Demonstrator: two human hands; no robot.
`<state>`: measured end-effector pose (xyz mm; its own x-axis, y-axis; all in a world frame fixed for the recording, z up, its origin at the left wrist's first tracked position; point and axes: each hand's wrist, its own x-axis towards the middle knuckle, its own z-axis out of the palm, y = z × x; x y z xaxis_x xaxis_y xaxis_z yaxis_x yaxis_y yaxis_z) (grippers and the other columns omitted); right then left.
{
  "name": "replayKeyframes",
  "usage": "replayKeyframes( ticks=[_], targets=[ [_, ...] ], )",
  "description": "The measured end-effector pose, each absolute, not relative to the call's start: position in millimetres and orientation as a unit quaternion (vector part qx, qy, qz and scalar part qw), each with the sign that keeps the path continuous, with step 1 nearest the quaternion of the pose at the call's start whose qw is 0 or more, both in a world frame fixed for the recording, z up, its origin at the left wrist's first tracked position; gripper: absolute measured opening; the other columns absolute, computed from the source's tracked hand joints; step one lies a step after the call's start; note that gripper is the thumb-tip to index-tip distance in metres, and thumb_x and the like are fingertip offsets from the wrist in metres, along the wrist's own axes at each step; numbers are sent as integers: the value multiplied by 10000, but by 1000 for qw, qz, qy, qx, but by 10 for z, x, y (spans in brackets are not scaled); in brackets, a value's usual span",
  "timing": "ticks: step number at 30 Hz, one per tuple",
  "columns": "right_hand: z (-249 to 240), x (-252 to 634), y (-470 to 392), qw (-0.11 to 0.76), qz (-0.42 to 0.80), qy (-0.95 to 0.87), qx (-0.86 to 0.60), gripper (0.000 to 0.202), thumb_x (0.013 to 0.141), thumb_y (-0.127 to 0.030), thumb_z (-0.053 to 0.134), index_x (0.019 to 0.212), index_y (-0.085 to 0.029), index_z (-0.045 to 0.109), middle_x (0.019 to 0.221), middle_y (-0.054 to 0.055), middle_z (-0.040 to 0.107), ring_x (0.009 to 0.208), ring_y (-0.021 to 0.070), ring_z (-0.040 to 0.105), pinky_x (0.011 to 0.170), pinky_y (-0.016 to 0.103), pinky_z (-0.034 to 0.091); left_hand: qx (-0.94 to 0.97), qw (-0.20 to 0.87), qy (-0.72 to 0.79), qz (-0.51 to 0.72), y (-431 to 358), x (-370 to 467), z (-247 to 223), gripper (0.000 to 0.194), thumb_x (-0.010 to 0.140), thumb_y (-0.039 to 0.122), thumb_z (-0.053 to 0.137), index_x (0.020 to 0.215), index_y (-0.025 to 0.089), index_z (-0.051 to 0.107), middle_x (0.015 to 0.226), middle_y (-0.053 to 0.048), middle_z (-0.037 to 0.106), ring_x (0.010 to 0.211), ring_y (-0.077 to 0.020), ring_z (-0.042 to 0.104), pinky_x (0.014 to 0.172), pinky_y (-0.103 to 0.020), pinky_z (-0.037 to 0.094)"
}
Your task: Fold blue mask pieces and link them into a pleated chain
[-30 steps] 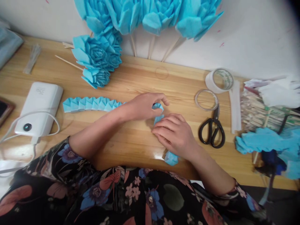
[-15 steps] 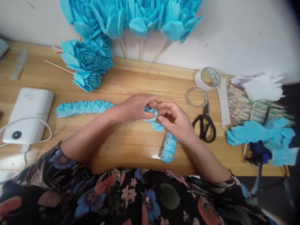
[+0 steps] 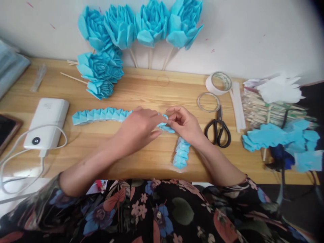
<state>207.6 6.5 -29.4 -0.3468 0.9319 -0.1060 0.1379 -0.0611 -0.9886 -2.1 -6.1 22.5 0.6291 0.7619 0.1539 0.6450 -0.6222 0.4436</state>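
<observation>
A pleated strip of blue crepe-like paper [image 3: 101, 114] lies across the table, its middle passing under my left hand [image 3: 141, 126]. My left fingers are bent over the strip's right part, and its thumb hangs a little apart below. At the strip's right end [image 3: 165, 127], my right hand [image 3: 184, 125] pinches the folded paper between thumb and index finger, close to the left fingertips. Some of the paper is hidden behind the fingers. Below my right wrist, another stretch of pleated blue paper [image 3: 181, 153] rests near the table's front edge.
Blue paper flowers [image 3: 152, 25] on sticks lean at the wall, with others lying at left [image 3: 101, 69]. Black-handled scissors [image 3: 218, 131], a tape roll [image 3: 219, 83] and a thin ring [image 3: 209, 102] sit right. A white power bank [image 3: 48, 123] and phone [image 3: 8, 131] lie left.
My left hand has turned palm-down over the strip, its thumb coming off the paper. My right hand keeps its pinch. The camera view has shifted slightly, showing more on the left.
</observation>
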Motion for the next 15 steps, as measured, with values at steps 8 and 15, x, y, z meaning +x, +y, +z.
replayKeyframes(
  ticks=[8,15],
  targets=[
    [-332,2076,69,347,533,-635,-438,317,814,-262,646,1116,-226,559,758,-37,634,631,116,544,594,270,413,877,66,437,187,-295,128,-87,314,1006,220,427,821,181,678,752,-39,667,749,-180,592,733,-337,361],
    [-369,2087,94,347,467,-684,-440,289,833,-214,599,1120,-232,578,763,-36,620,646,118,538,629,275,424,867,138,424,221,-458,-36,-118,269,990,252,506,824,192,710,762,-28,685,755,-165,598,784,-343,370]
  ],
)
